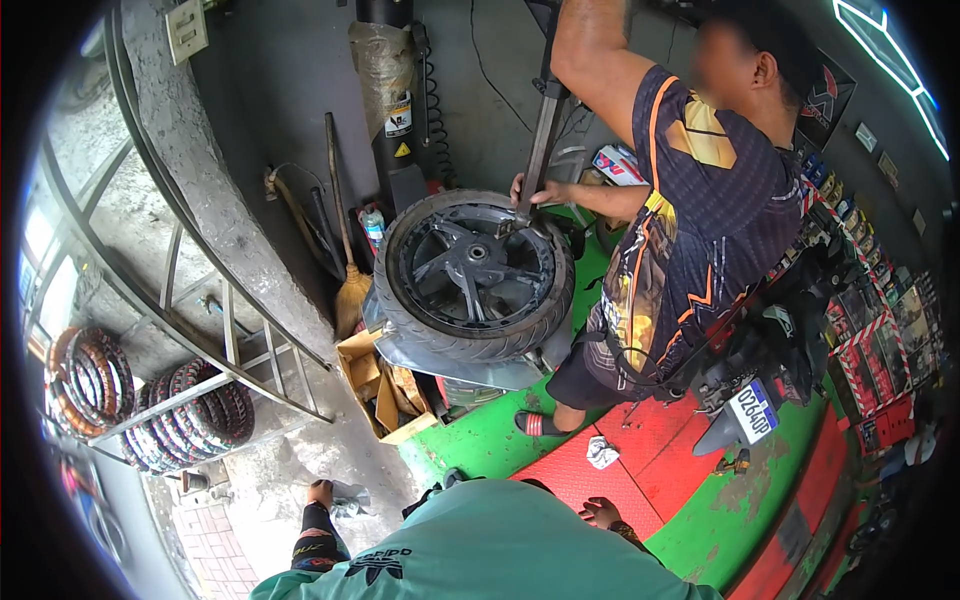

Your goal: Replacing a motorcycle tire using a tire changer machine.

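My left hand (320, 493) hangs low at the left, its fingers curled. A crumpled grey-white piece (350, 498) shows right beside it; whether the hand grips it, I cannot tell. At my right side my right hand (600, 513) hangs with its fingers apart and nothing in it. Ahead, a black motorcycle wheel with its tyre (480, 275) lies flat on a tyre changer (520, 375). A co-worker stands at its right side, one hand (540, 193) at the machine's upright metal arm (542, 140), whose lower end meets the wheel's rim.
An open cardboard box (385, 385) and a straw broom (352, 295) stand left of the machine. Several tyres (190, 415) hang along a metal rail at the left. A parked motorcycle (735, 400) stands at the right. Crumpled white paper (601, 452) lies on the red floor panel.
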A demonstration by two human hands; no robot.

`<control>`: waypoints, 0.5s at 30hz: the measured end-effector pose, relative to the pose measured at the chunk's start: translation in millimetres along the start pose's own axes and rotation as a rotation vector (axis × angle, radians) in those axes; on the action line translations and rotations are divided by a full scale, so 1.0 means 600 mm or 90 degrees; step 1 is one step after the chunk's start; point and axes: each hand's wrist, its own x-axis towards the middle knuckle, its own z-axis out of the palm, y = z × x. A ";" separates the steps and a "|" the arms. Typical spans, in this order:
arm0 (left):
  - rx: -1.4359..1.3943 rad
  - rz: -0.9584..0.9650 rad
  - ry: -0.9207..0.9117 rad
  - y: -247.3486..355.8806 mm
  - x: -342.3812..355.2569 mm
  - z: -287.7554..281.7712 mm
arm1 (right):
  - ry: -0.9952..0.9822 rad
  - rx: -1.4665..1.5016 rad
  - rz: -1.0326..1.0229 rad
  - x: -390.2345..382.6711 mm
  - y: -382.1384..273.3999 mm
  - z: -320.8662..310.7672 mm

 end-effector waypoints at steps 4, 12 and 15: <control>0.027 -0.009 -0.042 -0.013 -0.019 -0.008 | -0.046 0.055 -0.011 0.030 0.047 0.002; 0.008 -0.047 -0.027 -0.016 -0.012 -0.024 | -0.050 0.029 -0.035 0.044 0.015 0.009; 0.004 -0.054 -0.012 -0.015 -0.013 -0.018 | -0.026 0.006 -0.019 0.070 0.015 0.004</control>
